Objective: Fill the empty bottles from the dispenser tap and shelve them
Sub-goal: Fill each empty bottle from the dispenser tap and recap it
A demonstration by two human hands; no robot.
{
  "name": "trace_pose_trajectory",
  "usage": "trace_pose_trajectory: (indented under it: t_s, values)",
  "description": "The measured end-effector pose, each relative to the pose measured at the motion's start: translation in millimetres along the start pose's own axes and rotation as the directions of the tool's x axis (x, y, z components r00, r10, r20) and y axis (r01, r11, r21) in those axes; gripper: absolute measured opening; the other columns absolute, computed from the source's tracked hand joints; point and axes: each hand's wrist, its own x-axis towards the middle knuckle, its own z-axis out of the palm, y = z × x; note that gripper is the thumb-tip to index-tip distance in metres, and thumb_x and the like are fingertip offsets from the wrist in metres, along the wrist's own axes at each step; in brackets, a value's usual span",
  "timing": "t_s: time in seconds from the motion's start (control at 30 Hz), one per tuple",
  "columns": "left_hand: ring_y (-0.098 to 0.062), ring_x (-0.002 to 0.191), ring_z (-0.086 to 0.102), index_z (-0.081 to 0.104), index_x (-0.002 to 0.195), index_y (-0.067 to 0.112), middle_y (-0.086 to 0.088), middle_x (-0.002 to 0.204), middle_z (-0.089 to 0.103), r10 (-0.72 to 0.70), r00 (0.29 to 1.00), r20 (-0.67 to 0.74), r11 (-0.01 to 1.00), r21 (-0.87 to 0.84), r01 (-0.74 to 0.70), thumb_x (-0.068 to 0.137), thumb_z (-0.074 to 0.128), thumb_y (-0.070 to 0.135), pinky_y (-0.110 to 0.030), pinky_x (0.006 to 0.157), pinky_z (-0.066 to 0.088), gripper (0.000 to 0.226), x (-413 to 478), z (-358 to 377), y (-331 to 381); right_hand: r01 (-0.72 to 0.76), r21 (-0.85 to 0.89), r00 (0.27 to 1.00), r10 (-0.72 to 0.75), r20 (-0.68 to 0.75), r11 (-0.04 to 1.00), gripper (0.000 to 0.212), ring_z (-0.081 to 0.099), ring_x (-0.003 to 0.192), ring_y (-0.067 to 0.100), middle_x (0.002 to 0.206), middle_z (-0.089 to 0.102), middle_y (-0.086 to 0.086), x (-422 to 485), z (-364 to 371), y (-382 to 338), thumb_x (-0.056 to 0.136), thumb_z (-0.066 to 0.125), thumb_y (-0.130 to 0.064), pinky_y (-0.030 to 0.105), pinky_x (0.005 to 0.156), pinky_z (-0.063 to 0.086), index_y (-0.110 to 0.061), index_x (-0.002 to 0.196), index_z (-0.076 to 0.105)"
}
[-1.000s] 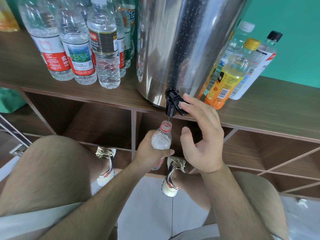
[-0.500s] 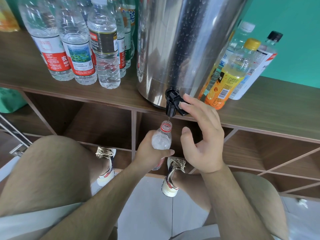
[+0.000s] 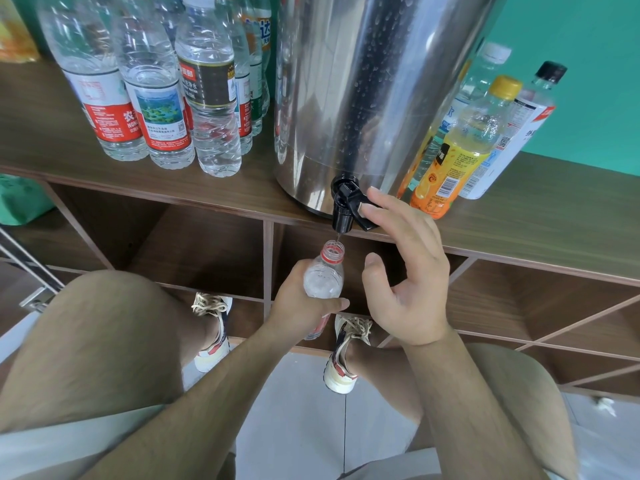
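A teal wall (image 3: pixel 571 64) backs a wooden shelf top (image 3: pixel 536 230), whose front edge runs across the view above open compartments (image 3: pixel 194 247). A steel dispenser (image 3: pixel 363 98) stands at the middle of that top, close to the front edge, and its black tap (image 3: pixel 343 209) hangs out over the edge.

The right hand (image 3: pixel 408 278) is spread wide, holding nothing. Its straight fingers (image 3: pixel 377 209) lie on the tap's lever while the thumb stands apart below.

The left hand (image 3: pixel 298 306) is wrapped round the small bottle (image 3: pixel 323 278), thumb across its front. It holds the bottle roughly upright, in front of the shelf and below its front edge. The bottle's uncapped, red-ringed mouth sits just under the spout, and a thin thread of water runs into it.

A tight cluster of clear water bottles (image 3: pixel 156 98) fills the left part of the top, the nearest ones near the front edge. Right of the dispenser stand a yellow-capped juice bottle (image 3: pixel 457 150), a black-capped bottle (image 3: pixel 516 126) and a white-capped bottle (image 3: pixel 485 74), just beside the drum. The right end of the top is bare wood.

Below, the person's knees flank the hands, and two laced shoes (image 3: pixel 343 358) rest on pale floor tiles (image 3: pixel 294 410) beside the lowest compartments.
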Motion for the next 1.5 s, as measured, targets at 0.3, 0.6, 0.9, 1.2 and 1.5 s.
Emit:
trace_pose_trajectory:
  t_s: [0.3,0.6,0.9,1.2,1.5]
  values:
    - [-0.007,0.105,0.061,0.050,0.130,0.034,0.017,0.114,0.062,0.003,1.000,-0.002,1.000,0.015,-0.003,0.072,0.095,0.032,-0.014,0.072,0.042,0.073,0.9,-0.2,0.5,0.001,-0.008,1.000,-0.001,-0.011,1.000,0.053,0.058,0.131,0.020,0.139,0.063,0.017,0.2,0.4,0.3,0.072,0.060,0.012,0.037,0.112,0.040,0.004,0.124,0.069]
    - [-0.008,0.103,0.061,0.050,0.132,0.034,0.018,0.116,0.061,0.003,1.000,-0.002,0.999,0.037,-0.003,0.073,0.094,0.034,-0.013,0.072,0.040,0.073,2.1,0.3,-0.1,-0.007,-0.009,1.000,0.007,-0.012,1.000,0.053,0.058,0.129,0.020,0.140,0.063,0.017,0.1,0.7,-0.2,0.073,0.059,0.013,0.034,0.112,0.039,0.004,0.124,0.069]
    - [-0.013,0.112,0.062,0.050,0.133,0.033,0.014,0.121,0.063,0.008,1.000,-0.014,1.000,0.031,-0.007,0.072,0.094,0.036,-0.020,0.079,0.046,0.076,3.1,0.3,-3.4,-0.008,-0.018,1.000,0.008,-0.006,1.000,0.052,0.058,0.130,0.022,0.140,0.063,0.018,-0.2,1.2,0.0,0.073,0.060,0.013,0.034,0.111,0.038,0.004,0.124,0.069]
    - [-0.010,0.108,0.061,0.049,0.133,0.034,0.016,0.118,0.061,0.008,1.000,-0.019,0.999,0.053,-0.007,0.072,0.095,0.035,-0.015,0.074,0.042,0.076,3.8,1.1,-2.7,-0.007,-0.012,1.000,0.007,-0.008,1.000,0.052,0.056,0.133,0.015,0.140,0.063,0.016,-0.5,1.0,-0.2,0.074,0.060,0.012,0.033,0.112,0.038,0.003,0.125,0.069]
    - [-0.011,0.106,0.064,0.053,0.130,0.033,0.016,0.115,0.065,0.027,0.999,-0.018,0.993,0.112,-0.024,0.071,0.093,0.042,-0.014,0.075,0.044,0.071,8.6,2.4,-8.3,-0.014,-0.006,1.000,0.014,-0.016,1.000,0.054,0.057,0.130,0.019,0.140,0.063,0.016,-0.2,1.0,-0.9,0.073,0.059,0.013,0.032,0.112,0.038,0.002,0.125,0.069]
